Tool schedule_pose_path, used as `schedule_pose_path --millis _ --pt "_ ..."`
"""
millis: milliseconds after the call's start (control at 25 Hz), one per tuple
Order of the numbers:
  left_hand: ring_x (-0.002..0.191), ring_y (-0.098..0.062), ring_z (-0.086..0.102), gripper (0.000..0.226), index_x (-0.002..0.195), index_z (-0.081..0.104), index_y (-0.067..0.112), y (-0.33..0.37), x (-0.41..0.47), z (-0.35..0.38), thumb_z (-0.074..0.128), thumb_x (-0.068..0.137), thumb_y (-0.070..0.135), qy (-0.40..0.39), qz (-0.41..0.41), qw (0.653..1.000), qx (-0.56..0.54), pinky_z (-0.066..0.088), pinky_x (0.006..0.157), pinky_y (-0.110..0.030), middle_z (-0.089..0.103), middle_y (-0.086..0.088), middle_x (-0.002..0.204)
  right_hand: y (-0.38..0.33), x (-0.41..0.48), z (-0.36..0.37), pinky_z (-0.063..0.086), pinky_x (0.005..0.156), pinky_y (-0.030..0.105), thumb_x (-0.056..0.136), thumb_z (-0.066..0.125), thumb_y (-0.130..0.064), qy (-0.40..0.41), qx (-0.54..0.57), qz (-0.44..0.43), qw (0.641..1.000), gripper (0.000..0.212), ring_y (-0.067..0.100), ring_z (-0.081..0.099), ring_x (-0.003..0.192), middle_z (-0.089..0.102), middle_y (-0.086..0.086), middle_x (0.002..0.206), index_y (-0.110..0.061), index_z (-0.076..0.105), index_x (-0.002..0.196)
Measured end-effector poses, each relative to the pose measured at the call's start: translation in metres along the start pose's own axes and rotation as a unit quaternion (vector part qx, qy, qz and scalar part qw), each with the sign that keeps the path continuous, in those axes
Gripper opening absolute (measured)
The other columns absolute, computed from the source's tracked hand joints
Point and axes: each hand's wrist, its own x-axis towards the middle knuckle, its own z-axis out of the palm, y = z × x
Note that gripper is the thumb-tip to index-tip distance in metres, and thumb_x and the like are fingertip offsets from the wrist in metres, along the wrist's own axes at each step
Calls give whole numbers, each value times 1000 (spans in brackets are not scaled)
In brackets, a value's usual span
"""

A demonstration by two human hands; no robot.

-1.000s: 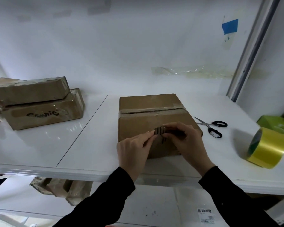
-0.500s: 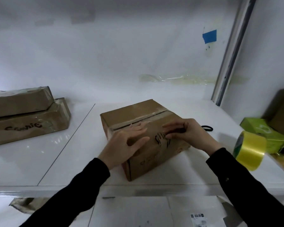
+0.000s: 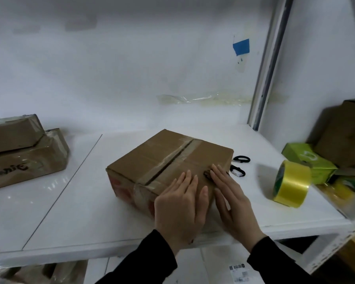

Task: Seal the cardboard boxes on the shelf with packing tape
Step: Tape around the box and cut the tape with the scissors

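On the white shelf [image 3: 80, 201], close to its front edge and turned at an angle, lies the cardboard box [image 3: 162, 158], between two stacked boxes [image 3: 19, 152] far to the left and the roll of yellow packing tape [image 3: 292, 183] to the right. A strip of clear tape [image 3: 172, 160] runs along its middle seam and down over the near end face. The left hand [image 3: 180, 203] and the right hand [image 3: 232, 199] both lie flat on the near part of the top, fingers straight and together, pressing and gripping nothing. Next to the right fingertips there is a small dark mark that I cannot identify. I judge the box to be rather light and stiff at its edges and corners, but the top flaps probably give a little near the seam, so firm pressure belongs close to the walls. The shelf looks glossy, so the box will likely slide and turn easily under a flat palm; to lift or rotate it, it is safer to take the two opposite side walls low down, not the flaps. The roll stands on its edge and may roll away; better to take it through the core. Black-handled scissors [image 3: 239, 166] lie just behind the box.
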Motion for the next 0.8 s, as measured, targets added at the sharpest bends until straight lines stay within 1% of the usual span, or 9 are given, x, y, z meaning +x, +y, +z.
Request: schedule_pose_path --millis 80,120,160,240,280,320,440,600,800 --pt "81 -9 71 54 85 78 21 -8 18 -15 30 92 46 -21 16 1000 13 52 64 -19 76 3 89 8 -4 -11 38 109 32 100 36 -26 -9 -25 -36 999 41 18 44 132 50 7 139 -2 54 129" --pt "80 -6 70 51 86 77 24 -15 30 -20 31 89 47 -34 30 999 5 50 64 -18 75 7 89 11 -3 -14 40 107 35 99 37 -24 -11 -28 -47 998 40 18 46 131 52 7 137 -2 55 127" --pt "91 -2 67 52 97 75 25 -24 41 -24 29 87 47 -68 55 996 -11 48 75 -17 73 10 101 12 -2 -17 42 105 36 99 38 -24 -14 -28 -53 998 39 19 47 130 53 7 136 -2 57 126" --pt "123 4 47 59 125 61 20 -37 56 -21 26 85 47 -169 106 977 -74 31 103 -10 54 10 133 13 2 -19 43 104 38 99 38 -25 -22 -31 -59 998 39 19 48 129 54 8 134 -2 58 125" --pt "128 5 39 59 131 55 17 -40 58 -17 27 87 45 -207 114 966 -106 23 108 -9 47 9 139 12 2 -19 43 104 38 99 38 -25 -26 -34 -62 997 40 19 48 129 54 8 135 -2 58 125" --pt "130 6 37 56 133 52 15 -41 59 -13 31 89 42 -221 114 960 -126 22 109 -8 45 8 141 12 2 -20 43 104 38 99 38 -25 -30 -36 -64 997 40 19 48 129 54 7 135 -2 57 126" --pt "129 10 33 48 133 51 14 -42 56 -8 37 91 32 -229 112 957 -142 19 106 -2 45 7 141 12 0 -21 40 106 35 99 38 -25 -34 -33 -58 997 40 16 44 132 52 4 137 -4 56 128" --pt "131 11 28 48 134 50 15 -42 58 -6 36 92 32 -255 123 950 -128 14 105 0 42 7 144 8 -4 -17 38 108 29 99 38 -27 -17 -20 -23 999 40 11 44 132 53 0 135 -7 57 126" --pt "131 10 27 48 134 51 16 -41 60 -4 34 92 34 -272 119 947 -124 15 106 -1 41 7 145 6 -4 -14 33 110 22 99 33 -32 -1 -31 8 999 44 5 43 129 55 -2 131 -7 61 122"
